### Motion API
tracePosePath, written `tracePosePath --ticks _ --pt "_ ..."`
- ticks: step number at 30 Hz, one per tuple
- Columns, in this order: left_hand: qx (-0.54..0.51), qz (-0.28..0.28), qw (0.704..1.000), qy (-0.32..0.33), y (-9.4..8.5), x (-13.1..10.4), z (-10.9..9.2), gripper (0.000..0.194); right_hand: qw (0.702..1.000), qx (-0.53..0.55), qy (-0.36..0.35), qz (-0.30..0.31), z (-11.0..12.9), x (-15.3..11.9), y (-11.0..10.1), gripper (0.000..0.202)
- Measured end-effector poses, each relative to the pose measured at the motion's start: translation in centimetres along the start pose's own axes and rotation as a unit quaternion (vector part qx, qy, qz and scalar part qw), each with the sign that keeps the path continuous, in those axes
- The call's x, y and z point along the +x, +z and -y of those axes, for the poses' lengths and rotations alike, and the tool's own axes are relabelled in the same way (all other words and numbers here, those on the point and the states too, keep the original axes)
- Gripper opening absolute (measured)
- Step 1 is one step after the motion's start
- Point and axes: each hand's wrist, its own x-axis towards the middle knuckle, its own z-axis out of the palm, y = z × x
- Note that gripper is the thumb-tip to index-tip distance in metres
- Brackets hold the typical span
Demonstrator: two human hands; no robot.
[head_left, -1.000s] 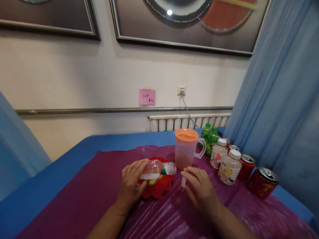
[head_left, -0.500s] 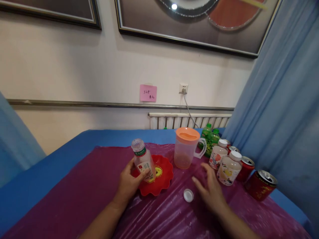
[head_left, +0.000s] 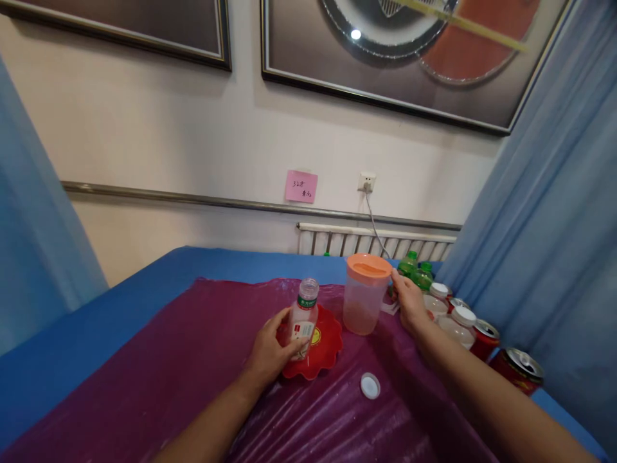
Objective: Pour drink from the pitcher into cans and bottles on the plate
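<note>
My left hand [head_left: 277, 344] is closed around a clear, capless bottle [head_left: 303, 321] with a green neck band and a white label. The bottle is upright, over a red scalloped plate [head_left: 330, 347]. My right hand [head_left: 407, 299] has its fingers wrapped at the handle of a translucent pitcher [head_left: 360, 305] with an orange lid [head_left: 369, 265]. Most of that handle is hidden by the hand. The pitcher stands on the purple plastic sheet, with a little liquid seemingly low inside it. A white bottle cap [head_left: 370, 386] lies on the sheet in front of the pitcher.
Right of the pitcher stand green bottles [head_left: 423, 278], white-capped clear bottles [head_left: 457, 326] and several red cans [head_left: 518, 371]. The purple sheet [head_left: 193, 360] covers much of the blue table [head_left: 81, 328]. Behind are a radiator [head_left: 347, 241] and a wall socket [head_left: 367, 182].
My right hand has moved from the open space beside the cap forward to the pitcher's handle and closed on it. The bottle in my left hand now stands straighter. The view has shifted slightly.
</note>
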Motion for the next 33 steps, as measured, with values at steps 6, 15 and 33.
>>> tracePosePath --ticks 6,15,33 --pt "-0.007 0.007 1.0 -0.003 0.0 0.0 0.6 0.07 0.997 -0.025 -0.06 0.044 5.2 2.5 0.6 0.059" --pt "0.02 0.0 1.0 0.01 -0.1 -0.3 0.3 0.066 0.965 -0.117 -0.191 0.134 14.6 5.1 1.5 0.048" --pt "0.03 0.012 0.999 0.018 -0.2 -0.8 -0.1 0.068 0.866 -0.291 -0.349 0.207 19.6 4.7 3.7 0.045"
